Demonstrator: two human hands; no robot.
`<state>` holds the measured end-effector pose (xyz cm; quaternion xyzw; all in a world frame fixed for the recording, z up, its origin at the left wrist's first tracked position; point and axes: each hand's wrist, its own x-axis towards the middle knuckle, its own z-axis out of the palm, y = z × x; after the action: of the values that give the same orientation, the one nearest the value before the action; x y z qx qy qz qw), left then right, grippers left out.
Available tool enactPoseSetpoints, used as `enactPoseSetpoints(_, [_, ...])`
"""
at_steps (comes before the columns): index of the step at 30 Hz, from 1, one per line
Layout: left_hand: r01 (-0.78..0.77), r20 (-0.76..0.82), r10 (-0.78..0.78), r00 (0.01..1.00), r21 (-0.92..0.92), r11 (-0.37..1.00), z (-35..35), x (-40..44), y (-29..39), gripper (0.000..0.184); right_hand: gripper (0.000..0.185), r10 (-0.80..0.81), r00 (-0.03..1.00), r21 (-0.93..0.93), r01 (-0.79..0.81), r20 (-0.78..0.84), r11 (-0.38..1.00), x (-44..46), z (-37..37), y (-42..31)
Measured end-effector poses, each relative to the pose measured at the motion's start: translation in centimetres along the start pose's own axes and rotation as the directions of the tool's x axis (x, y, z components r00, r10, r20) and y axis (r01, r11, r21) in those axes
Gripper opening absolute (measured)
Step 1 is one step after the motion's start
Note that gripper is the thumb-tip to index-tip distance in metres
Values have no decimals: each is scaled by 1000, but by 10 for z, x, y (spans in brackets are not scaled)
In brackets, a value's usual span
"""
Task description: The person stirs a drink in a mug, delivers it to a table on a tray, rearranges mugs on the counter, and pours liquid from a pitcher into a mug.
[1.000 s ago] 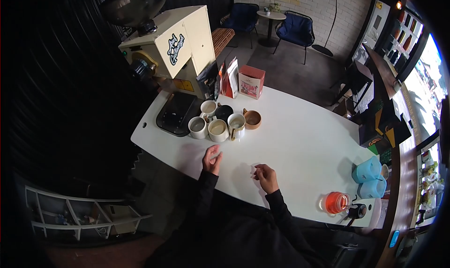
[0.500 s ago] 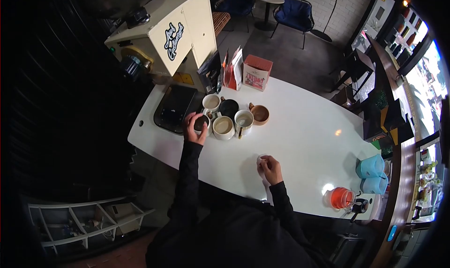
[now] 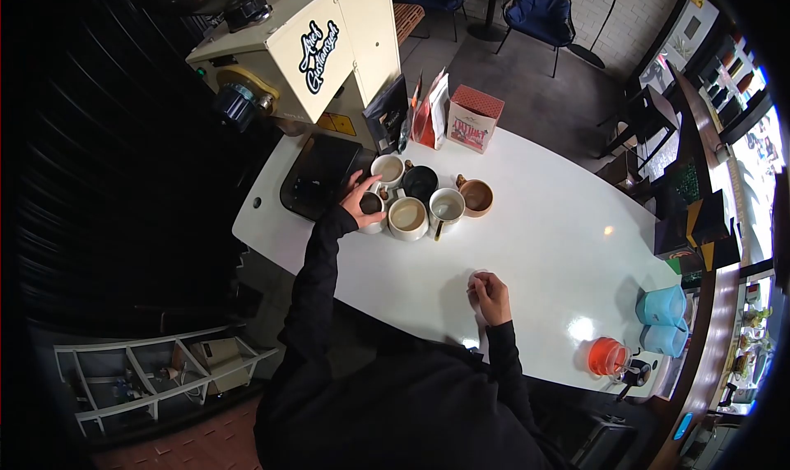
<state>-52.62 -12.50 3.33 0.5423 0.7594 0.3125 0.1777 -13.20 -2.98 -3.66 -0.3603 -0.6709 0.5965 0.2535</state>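
My left hand curls around the rim of a pale mug with a dark inside, thumb on the near side and fingers on the far side. The mug stands at the left of a close group: a cream mug, a white mug, a dark mug, a grey-white mug and a brown mug. Nearer to me, just above the white counter, my right hand is closed with its fingertips pinched on a small pale thing, too small to make out.
A cream grinder and a black scale-like tray stand at left. Coffee bags and a red-topped box are behind the mugs. A jug of red liquid and blue containers stand at the counter's right.
The view has shifted, so the counter's things appear farther right. My left fingers have moved farther back around the mug's rim. The mugs keep their places, and my right hand stays pinched.
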Motion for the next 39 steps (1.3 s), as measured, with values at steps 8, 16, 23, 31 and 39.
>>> enactPoseSetpoints(8, [43,74,-46,996,38,998,3,8,-2,97,17,14,999,146,-18,33,989,2,-2,-5])
enactPoseSetpoints(16, [127,76,-135,988,97,987,13,12,2,91,18,26,999,178,-29,21,984,1,-3,-4])
enactPoseSetpoints(23, [42,73,-48,996,83,996,6,13,11,77,17,10,999,187,-17,39,982,1,-4,0])
enactPoseSetpoints(31, [-29,28,27,999,72,997,8,13,6,77,17,34,999,206,-38,23,978,-1,-3,-4])
enactPoseSetpoints(39, [-50,-11,51,999,69,996,14,11,0,75,17,39,999,274,-38,3,961,-1,0,-9])
